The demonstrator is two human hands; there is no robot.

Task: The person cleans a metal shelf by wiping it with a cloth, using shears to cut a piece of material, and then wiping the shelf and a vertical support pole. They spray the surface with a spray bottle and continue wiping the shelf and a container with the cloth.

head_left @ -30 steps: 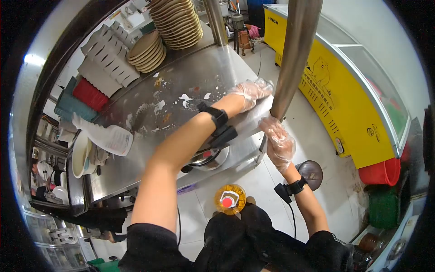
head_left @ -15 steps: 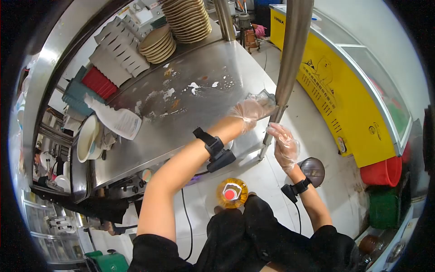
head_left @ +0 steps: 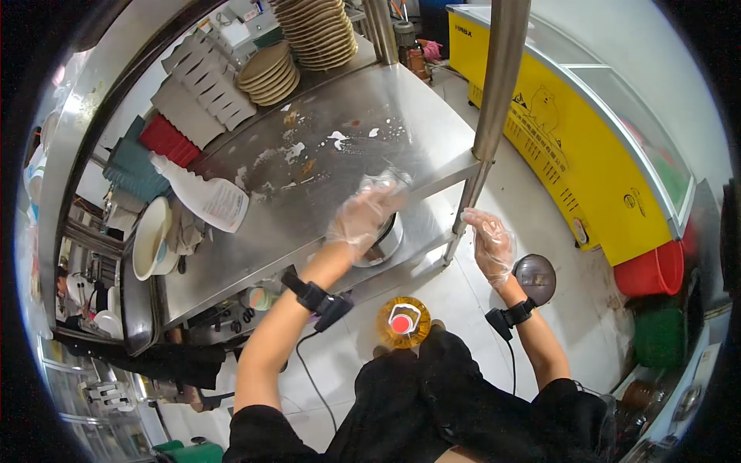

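My left hand [head_left: 366,214], in a clear plastic glove, is over the front edge of the steel table [head_left: 270,220]. Its fingers are closed over a crumpled greyish cloth [head_left: 391,183], mostly hidden and blurred. My right hand [head_left: 492,247], gloved too, hangs beside the metal post [head_left: 500,85] with loosely bent fingers and nothing in it. White foam [head_left: 337,140] and brown smears [head_left: 307,167] lie on the tabletop. To the left, a white spray bottle [head_left: 212,201] lies tilted beside a pale bowl [head_left: 150,239].
Stacked plates [head_left: 270,76] and grey containers [head_left: 189,104] line the table's back. A yellow freezer [head_left: 552,143] stands at the right. Below me, a jug of yellow oil [head_left: 403,322] is by my feet, and a round stool [head_left: 535,278] stands near my right wrist.
My left hand has moved left, from the table's right corner by the post to the front edge, with the greyish cloth. My right hand has hardly moved; the view has shifted slightly.
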